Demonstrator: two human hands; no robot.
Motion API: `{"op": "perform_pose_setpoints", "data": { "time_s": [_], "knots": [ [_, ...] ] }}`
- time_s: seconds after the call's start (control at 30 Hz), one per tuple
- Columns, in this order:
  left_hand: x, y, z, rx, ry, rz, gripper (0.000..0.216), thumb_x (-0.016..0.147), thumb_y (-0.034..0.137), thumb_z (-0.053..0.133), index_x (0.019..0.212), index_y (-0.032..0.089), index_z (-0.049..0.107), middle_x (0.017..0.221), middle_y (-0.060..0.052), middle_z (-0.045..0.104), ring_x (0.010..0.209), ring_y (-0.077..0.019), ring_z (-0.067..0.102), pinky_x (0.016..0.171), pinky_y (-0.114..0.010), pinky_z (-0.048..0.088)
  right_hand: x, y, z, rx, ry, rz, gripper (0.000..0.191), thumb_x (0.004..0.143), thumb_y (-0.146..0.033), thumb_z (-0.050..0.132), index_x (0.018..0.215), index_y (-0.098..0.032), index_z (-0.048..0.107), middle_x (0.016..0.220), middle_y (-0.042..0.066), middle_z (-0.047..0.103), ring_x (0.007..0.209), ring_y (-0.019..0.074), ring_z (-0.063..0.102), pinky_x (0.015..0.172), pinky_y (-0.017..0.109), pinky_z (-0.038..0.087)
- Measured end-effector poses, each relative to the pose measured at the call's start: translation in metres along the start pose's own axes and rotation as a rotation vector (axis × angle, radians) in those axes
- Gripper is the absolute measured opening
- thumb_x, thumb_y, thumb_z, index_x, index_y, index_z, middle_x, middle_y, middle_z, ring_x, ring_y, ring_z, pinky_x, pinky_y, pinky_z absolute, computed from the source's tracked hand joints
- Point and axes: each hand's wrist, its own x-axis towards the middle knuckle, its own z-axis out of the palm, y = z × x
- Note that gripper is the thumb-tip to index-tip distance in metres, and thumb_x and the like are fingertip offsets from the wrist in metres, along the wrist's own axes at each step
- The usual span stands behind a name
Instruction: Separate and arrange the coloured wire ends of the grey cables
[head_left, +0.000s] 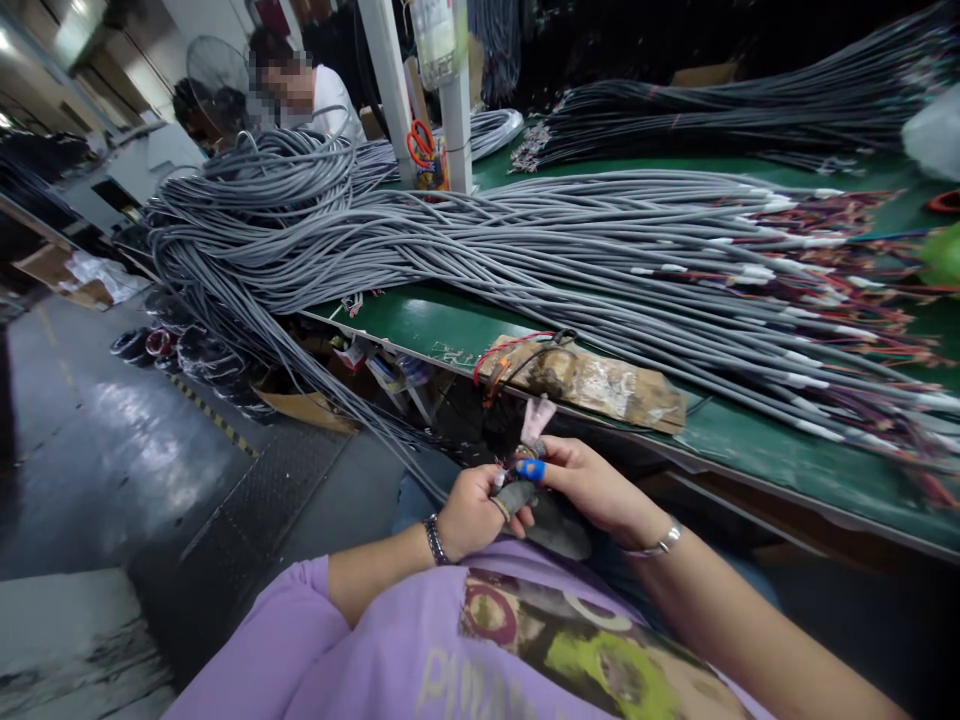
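Observation:
In front of my lap, my left hand (472, 510) is closed around the end of a grey cable (429, 482), which runs in from the left. Dark tape or a finger cover wraps one of its fingers. My right hand (581, 485) meets it there, thumb and fingers pinched together, with blue tape (531, 469) round the thumb. Thin wire ends seem to lie between the two hands, too small and covered to make out well. A pale, whitish strip (537, 418) sticks up just beyond my right fingertips; I cannot tell whether they grip it.
A long bundle of grey cables (450, 235) with stripped coloured ends covers the green bench (420, 325). A taped cardboard piece (600, 385) sits at its front edge. Black cables (675, 120) lie behind. A person (330, 100) sits at the far left, beyond a white post (454, 130).

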Motion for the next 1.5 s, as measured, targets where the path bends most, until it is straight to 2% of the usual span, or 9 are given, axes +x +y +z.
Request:
{"op": "perform_pose_setpoints", "data": {
  "time_s": [0.1,0.2,0.37,0.5,0.63,0.87,1.07,1.3,1.5],
  "knots": [
    [0.002,-0.004,-0.001,-0.009,-0.029,-0.026,0.041,0.069,0.054,0.068,0.069,0.016,0.055,0.056,-0.001,0.062,0.041,-0.0091,0.054,0.039,-0.018,0.032,-0.002,0.000,0.000,-0.033,0.029,-0.014,0.031,0.067,-0.046,0.079,0.072,-0.017,0.068,0.065,0.002,0.066,0.057,0.0135,0.055,0.058,0.028,0.045],
    [0.005,-0.008,-0.001,-0.073,0.052,0.021,0.042,0.073,0.057,0.063,0.071,0.015,0.054,0.058,-0.001,0.062,0.041,-0.0084,0.055,0.038,-0.018,0.029,-0.004,0.009,-0.008,0.022,0.129,-0.026,0.034,0.067,-0.049,0.078,0.072,-0.017,0.067,0.066,0.001,0.063,0.060,0.0129,0.054,0.061,0.027,0.045],
    [0.008,-0.009,0.000,-0.157,0.176,0.051,0.043,0.074,0.058,0.062,0.072,0.016,0.052,0.057,0.000,0.061,0.041,-0.0082,0.054,0.038,-0.018,0.028,-0.009,0.027,-0.013,0.050,0.140,0.005,0.034,0.063,-0.043,0.082,0.079,-0.017,0.068,0.072,0.003,0.065,0.065,0.0142,0.054,0.062,0.027,0.044],
    [0.009,-0.011,-0.001,-0.127,0.083,0.034,0.044,0.072,0.058,0.064,0.073,0.015,0.055,0.058,-0.002,0.062,0.044,-0.0098,0.057,0.039,-0.019,0.030,-0.009,0.026,-0.001,0.031,0.232,-0.070,0.029,0.066,-0.044,0.080,0.071,-0.018,0.066,0.066,0.001,0.062,0.061,0.0135,0.052,0.061,0.028,0.044],
    [0.008,-0.014,-0.001,-0.093,-0.011,-0.002,0.046,0.070,0.058,0.066,0.074,0.014,0.056,0.060,-0.004,0.064,0.045,-0.0109,0.058,0.040,-0.019,0.033,-0.004,0.022,0.008,0.052,0.178,-0.039,0.028,0.070,-0.043,0.077,0.078,-0.019,0.066,0.067,0.001,0.064,0.054,0.0123,0.050,0.056,0.028,0.042],
    [0.009,-0.014,-0.004,-0.225,0.169,0.057,0.041,0.073,0.054,0.064,0.075,0.013,0.058,0.060,-0.003,0.064,0.044,-0.0098,0.058,0.039,-0.019,0.028,-0.002,0.026,0.001,0.305,0.363,-0.013,0.034,0.061,-0.043,0.084,0.065,-0.020,0.060,0.056,-0.005,0.049,0.053,0.0091,0.042,0.057,0.026,0.043],
    [0.010,-0.018,-0.004,-0.244,0.164,0.080,0.038,0.074,0.051,0.066,0.072,0.014,0.056,0.058,-0.001,0.063,0.042,-0.0089,0.056,0.038,-0.018,0.028,-0.006,0.021,0.004,0.216,0.222,0.067,0.037,0.064,-0.048,0.080,0.066,-0.018,0.058,0.059,-0.003,0.050,0.055,0.0103,0.044,0.056,0.027,0.041],
    [0.007,-0.018,-0.004,-0.163,0.132,0.097,0.040,0.075,0.053,0.065,0.073,0.015,0.054,0.060,-0.001,0.064,0.043,-0.0094,0.057,0.039,-0.018,0.031,-0.001,0.019,0.012,0.063,0.251,0.058,0.044,0.060,-0.055,0.079,0.062,-0.018,0.056,0.055,-0.004,0.048,0.050,0.0086,0.037,0.050,0.025,0.030],
    [0.007,-0.018,-0.006,-0.120,0.109,0.085,0.043,0.075,0.056,0.064,0.071,0.015,0.053,0.060,-0.002,0.064,0.044,-0.0097,0.057,0.040,-0.018,0.032,-0.005,0.014,0.012,0.025,0.210,0.056,0.039,0.062,-0.050,0.079,0.068,-0.017,0.060,0.059,-0.003,0.054,0.054,0.0097,0.042,0.054,0.025,0.033]
  ]
}}
